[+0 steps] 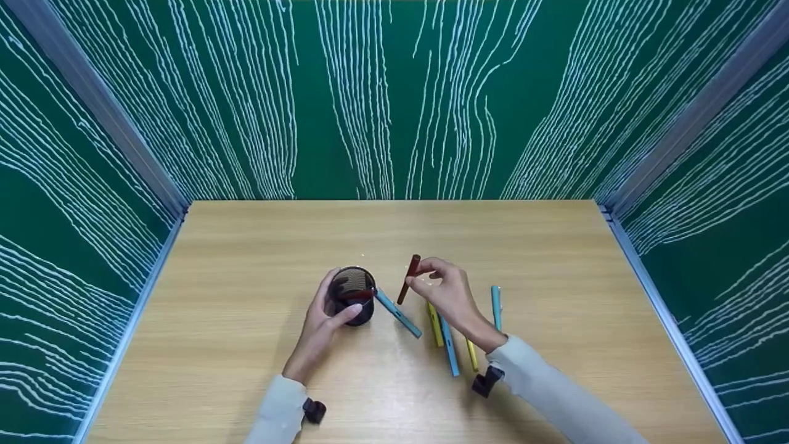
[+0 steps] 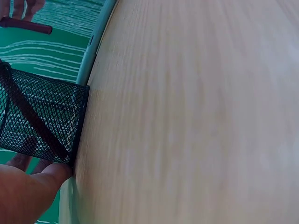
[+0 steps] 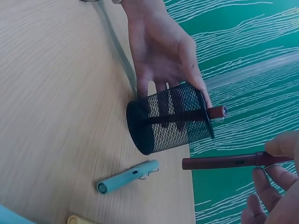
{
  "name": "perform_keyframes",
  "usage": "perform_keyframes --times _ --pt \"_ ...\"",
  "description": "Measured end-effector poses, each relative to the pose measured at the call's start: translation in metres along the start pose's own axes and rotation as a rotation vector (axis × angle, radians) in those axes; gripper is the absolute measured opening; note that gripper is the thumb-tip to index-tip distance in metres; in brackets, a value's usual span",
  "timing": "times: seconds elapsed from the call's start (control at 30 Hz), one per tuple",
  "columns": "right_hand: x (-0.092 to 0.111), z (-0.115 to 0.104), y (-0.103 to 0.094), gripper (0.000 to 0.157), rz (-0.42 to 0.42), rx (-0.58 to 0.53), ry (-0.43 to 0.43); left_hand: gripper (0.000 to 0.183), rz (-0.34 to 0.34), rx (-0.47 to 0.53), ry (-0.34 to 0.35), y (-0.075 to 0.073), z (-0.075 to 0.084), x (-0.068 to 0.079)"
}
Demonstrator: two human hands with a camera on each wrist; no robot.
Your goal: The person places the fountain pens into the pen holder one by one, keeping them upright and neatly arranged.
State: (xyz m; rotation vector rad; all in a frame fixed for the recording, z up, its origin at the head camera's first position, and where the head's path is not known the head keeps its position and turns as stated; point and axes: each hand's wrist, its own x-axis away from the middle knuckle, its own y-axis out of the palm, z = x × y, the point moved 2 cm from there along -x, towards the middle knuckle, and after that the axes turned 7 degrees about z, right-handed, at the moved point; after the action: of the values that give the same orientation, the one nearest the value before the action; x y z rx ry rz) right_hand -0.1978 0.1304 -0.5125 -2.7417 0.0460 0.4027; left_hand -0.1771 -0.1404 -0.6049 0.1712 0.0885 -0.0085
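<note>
Filling, apparently: left hand [image 1: 322, 322] grips mesh cup [image 3: 175, 134]; right hand [image 1: 450, 295] pinches dark red pen [image 1: 409, 279], which next likely needs aligning over the cup.

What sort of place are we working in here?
Probably a purpose-built booth or recording station: a wood-grained tabletop enclosed on three visible sides by green panels with wavy white lines, which meet at grey corner posts.

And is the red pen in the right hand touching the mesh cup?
Apart. The right wrist view shows green wall between the held red pen and the mesh cup.
</note>
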Motion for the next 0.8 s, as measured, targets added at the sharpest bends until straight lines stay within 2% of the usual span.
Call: perform_keyframes --times 0.3,0.8 --pt "-0.006 -0.01 0.006 0.006 -0.009 0.003 -0.019 0.09 0.011 -0.029 0.004 -0.001 0.0 -0.001" --pt "-0.016 -0.029 0.018 0.008 0.02 -0.058 -0.017 0.09 0.017 -0.045 0.006 0.0 0.0 -0.001"
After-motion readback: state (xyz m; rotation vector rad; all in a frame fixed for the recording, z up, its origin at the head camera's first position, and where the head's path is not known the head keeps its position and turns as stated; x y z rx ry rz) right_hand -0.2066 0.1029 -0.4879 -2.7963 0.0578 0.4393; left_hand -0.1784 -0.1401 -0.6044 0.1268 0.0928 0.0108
